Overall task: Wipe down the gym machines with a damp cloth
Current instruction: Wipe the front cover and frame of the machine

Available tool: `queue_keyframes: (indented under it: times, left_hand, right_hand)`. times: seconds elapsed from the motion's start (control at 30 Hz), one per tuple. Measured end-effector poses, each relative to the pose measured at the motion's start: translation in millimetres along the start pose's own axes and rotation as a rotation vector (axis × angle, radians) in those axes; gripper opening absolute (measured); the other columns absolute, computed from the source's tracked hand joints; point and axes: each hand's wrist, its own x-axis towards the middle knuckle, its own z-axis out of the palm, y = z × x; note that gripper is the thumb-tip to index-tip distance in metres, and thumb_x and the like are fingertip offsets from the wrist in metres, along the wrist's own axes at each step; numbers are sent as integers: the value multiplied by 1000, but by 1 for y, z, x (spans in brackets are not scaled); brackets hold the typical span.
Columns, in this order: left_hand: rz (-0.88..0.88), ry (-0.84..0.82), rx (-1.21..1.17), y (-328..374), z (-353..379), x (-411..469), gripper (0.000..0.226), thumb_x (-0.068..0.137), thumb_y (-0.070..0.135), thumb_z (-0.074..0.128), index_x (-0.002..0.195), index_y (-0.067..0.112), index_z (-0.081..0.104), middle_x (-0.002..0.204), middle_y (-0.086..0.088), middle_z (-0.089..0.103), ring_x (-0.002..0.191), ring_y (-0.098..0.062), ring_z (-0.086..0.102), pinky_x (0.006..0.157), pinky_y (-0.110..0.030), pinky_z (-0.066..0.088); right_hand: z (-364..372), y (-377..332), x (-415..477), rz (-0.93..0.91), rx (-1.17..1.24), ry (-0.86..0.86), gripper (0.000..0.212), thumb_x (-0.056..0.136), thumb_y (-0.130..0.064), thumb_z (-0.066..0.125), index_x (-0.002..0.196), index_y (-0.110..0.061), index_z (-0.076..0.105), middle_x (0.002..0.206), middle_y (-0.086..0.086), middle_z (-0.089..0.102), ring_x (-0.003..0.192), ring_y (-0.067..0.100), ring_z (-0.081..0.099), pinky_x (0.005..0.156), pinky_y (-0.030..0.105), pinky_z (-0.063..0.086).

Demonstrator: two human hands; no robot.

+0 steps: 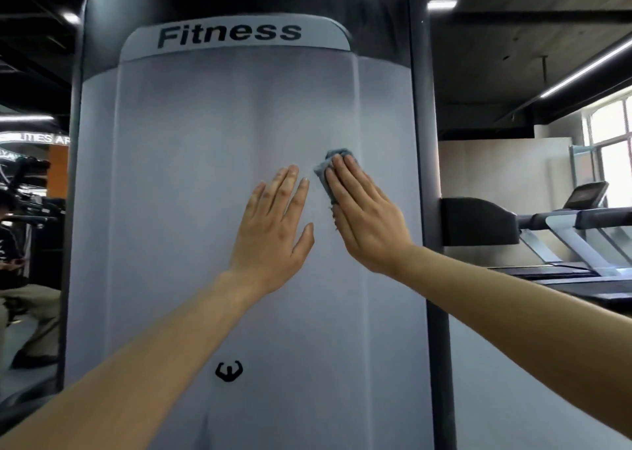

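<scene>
A tall gym machine fills the view, its light grey shroud panel (191, 183) marked "Fitness" at the top and framed in black. My right hand (366, 217) lies flat with straight fingers, pressing a small blue-grey cloth (325, 172) against the panel right of centre. The cloth shows only past my fingertips and along the hand's left edge; the rest is under my palm. My left hand (273, 224) rests flat on the panel just left of it, fingers straight, holding nothing.
Treadmills (567, 234) stand to the right, behind a black pad (475, 220) jutting from the machine's side. At the far left a person (20, 292) sits among dark equipment. Grey floor runs along the lower right.
</scene>
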Motion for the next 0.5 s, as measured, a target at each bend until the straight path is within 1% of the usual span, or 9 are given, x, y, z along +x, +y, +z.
queue_keyframes:
  times: [0.07,0.17,0.23,0.33,0.4,0.5]
  left_hand:
    - [5,5,-13,2,2,-8,71,107,41,39,169,8,25,178,-12,17,165,-28,13,133,-54,16]
    - [8,5,-26,7,4,-19,72,107,40,41,169,7,24,178,-13,16,165,-28,14,132,-54,16]
    - [6,6,-36,10,5,-28,72,107,38,42,169,7,24,178,-13,17,165,-29,14,132,-54,17]
    - [9,2,-62,13,7,-49,72,107,36,45,169,6,24,177,-13,17,165,-29,15,132,-56,19]
    - [11,-2,-79,16,8,-66,72,106,35,46,168,6,25,177,-14,19,165,-29,16,132,-56,19]
    - [2,20,-108,24,11,-96,71,104,31,51,166,3,30,175,-15,24,164,-31,21,131,-56,22]
  right_hand:
    - [-4,11,23,5,-32,-10,59,114,-24,33,167,-3,20,176,14,14,165,26,5,134,43,12]
    - [-6,19,56,106,-7,14,60,112,-23,30,168,-6,20,176,12,15,164,24,6,134,38,7]
    - [-1,12,60,174,27,58,60,110,-19,31,168,-6,21,176,12,17,164,25,8,134,38,8]
    - [12,-11,33,225,91,119,63,106,-8,37,167,-4,23,176,13,17,164,26,8,134,42,13]
    - [19,-27,-1,202,128,108,64,105,-2,41,166,-2,23,176,15,16,164,28,7,133,45,14]
    - [24,-47,-63,148,160,61,64,105,1,45,165,1,23,175,17,15,164,30,7,132,50,17]
